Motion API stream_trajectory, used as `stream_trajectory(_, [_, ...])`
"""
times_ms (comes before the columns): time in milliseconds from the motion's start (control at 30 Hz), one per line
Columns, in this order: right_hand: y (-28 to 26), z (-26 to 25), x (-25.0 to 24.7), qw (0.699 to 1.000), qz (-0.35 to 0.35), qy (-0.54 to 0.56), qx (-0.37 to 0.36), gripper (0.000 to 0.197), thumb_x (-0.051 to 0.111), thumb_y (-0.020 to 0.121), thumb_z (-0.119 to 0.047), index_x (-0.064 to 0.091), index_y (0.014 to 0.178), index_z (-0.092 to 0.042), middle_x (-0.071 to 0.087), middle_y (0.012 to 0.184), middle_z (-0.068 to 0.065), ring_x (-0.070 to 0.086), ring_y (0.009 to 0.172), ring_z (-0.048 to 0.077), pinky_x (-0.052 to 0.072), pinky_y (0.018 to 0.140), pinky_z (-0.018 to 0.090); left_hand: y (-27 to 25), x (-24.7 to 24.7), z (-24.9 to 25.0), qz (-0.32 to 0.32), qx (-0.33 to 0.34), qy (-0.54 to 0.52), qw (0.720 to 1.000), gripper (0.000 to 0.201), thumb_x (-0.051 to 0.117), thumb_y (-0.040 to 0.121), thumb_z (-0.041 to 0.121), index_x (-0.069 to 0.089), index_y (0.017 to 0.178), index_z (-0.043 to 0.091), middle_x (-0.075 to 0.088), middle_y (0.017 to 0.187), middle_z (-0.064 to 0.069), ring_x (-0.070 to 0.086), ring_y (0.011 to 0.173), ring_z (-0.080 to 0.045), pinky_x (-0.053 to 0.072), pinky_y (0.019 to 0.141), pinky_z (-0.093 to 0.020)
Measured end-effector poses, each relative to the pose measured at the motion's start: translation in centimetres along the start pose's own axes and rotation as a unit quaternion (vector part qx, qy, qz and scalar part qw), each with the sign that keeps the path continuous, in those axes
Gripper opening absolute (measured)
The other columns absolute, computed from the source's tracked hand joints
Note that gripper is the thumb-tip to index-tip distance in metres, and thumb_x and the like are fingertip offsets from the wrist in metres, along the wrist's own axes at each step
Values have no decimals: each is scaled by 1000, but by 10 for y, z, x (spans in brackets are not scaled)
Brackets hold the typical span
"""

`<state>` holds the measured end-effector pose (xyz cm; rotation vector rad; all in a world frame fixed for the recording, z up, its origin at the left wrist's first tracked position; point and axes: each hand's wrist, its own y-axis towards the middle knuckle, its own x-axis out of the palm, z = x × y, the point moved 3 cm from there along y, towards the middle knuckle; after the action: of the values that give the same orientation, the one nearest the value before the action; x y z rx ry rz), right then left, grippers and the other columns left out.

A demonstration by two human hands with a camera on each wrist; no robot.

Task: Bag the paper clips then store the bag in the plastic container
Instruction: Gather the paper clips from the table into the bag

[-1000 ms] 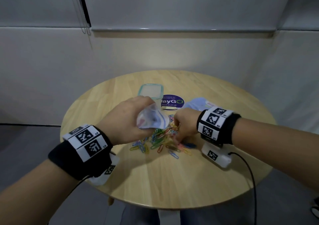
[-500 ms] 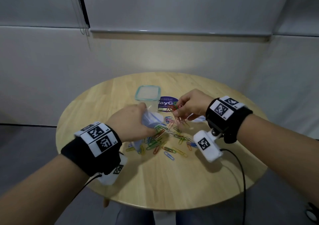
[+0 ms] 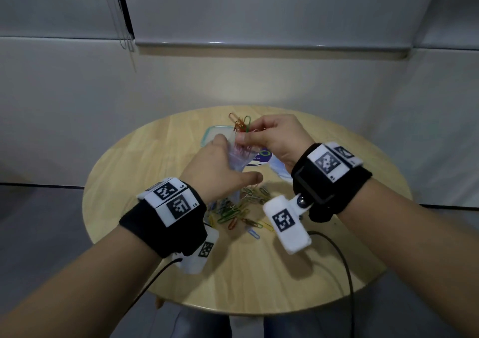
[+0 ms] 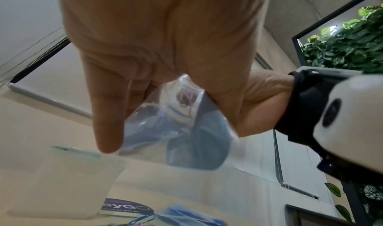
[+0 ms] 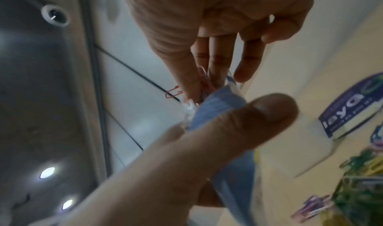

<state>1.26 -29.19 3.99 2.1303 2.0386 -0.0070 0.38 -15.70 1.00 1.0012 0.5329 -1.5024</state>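
My left hand (image 3: 229,160) grips a clear plastic bag (image 3: 239,160) and holds it upright above the round wooden table (image 3: 259,273). My right hand (image 3: 246,133) pinches a small bunch of coloured paper clips (image 3: 240,125) right at the bag's mouth; some ends sit inside the bag. In the left wrist view the bag (image 4: 178,124) hangs between thumb and fingers. The right wrist view shows my fingers (image 5: 213,60) pinching red clips (image 5: 204,82) above the bag (image 5: 219,105). A loose pile of clips (image 3: 241,208) lies on the table below. The plastic container (image 3: 208,137) stands behind my hands.
A purple printed card (image 3: 262,157) and a light blue crumpled item (image 3: 281,170) lie right of the container. Cables run from both wrist cameras over the table's near edge. The wall stands close behind the table.
My right hand has lifted a bunch of clips off the pile and carried it up to the bag's mouth. My left hand has raised the bag off the table.
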Motion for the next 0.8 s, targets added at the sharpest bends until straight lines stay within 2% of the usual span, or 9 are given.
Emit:
stream_trajectory(67, [-2,2,4,999,4,-28,-20,18,82,62,-1,69,74,-5,65,58,-2,58,51,3,47,54,14,0,0,1,10,7,-12,1000,68,77,62,56,44,104,15,57,100,-1,56,87,-19,47,67,-35])
stream_trajectory(167, [-1,1,1,998,9,-54,-28,27,83,59,-7,72,83,-6,72,79,10,65,72,17,53,75,30,0,-1,-1,15,4,-20,1000,69,79,62,54,44,105,14,56,101,-3,55,89,-20,45,67,-34])
stream_trajectory(233, [0,-1,-3,998,7,-54,-33,26,82,60,-5,72,84,-9,73,82,12,68,77,22,53,80,35,-1,-2,-3,16,0,-23,1000,68,79,63,54,44,105,14,56,100,-2,56,88,-20,47,68,-36])
stream_trajectory(367, [2,-5,-2,993,10,-86,-82,10,73,74,-3,72,78,-11,69,72,3,63,69,14,52,70,27,-1,-3,-6,16,14,8,1000,65,76,62,57,44,103,17,56,96,0,58,83,-21,51,69,-40])
stream_trajectory(433, [11,-5,-6,987,45,-123,-89,13,67,78,-5,70,76,-18,66,69,0,59,65,12,48,63,25,0,-5,-9,15,43,44,998,63,75,62,54,43,103,18,53,96,1,56,84,-23,49,67,-39])
stream_trajectory(533, [25,-1,-8,983,0,-181,11,12,63,84,-13,64,94,-20,65,84,7,58,62,19,48,60,30,2,-6,-16,7,87,86,992,57,73,66,40,41,107,18,46,101,0,51,90,-26,47,69,-40])
stream_trajectory(600, [24,1,-2,979,-97,-153,98,20,64,87,-20,62,107,-14,65,84,7,56,56,19,52,62,34,2,-8,-21,2,92,90,992,54,73,67,34,40,106,18,45,102,-1,50,91,-27,47,71,-41])
stream_trajectory(667, [18,-2,5,971,-166,-125,115,24,66,86,-15,65,107,-3,63,71,6,54,48,15,53,58,30,1,-9,-23,-1,74,73,995,51,72,66,33,40,103,17,47,100,-2,52,86,-25,46,68,-38])
stream_trajectory(800, [20,-9,3,985,-119,-116,36,17,69,76,8,68,92,9,65,51,1,56,42,10,48,43,18,0,-10,-21,-15,47,46,998,53,73,65,35,45,104,13,52,100,-3,55,85,-25,48,68,-38])
